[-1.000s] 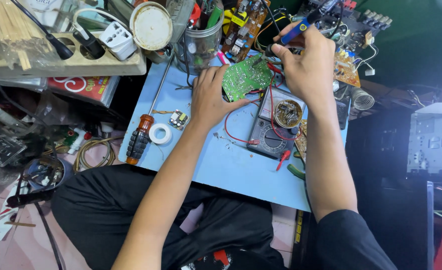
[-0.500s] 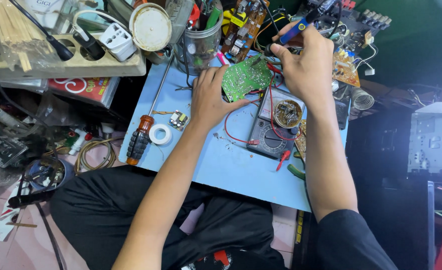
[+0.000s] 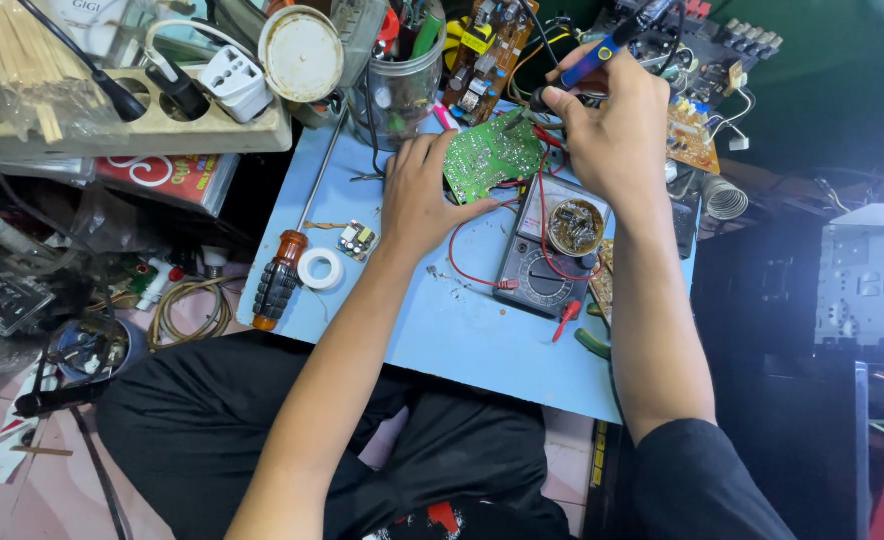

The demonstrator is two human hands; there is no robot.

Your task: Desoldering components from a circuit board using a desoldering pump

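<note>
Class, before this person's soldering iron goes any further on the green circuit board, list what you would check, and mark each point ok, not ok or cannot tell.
1. Left hand steadies the green circuit board: ok.
2. Right hand grips the soldering iron: ok.
3. Iron tip on the right joint: cannot tell, too small to see.
4. Red wire off the board: not ok, it loops beside it.
5. Multimeter face free: not ok, a round tin sits on it.
</note>
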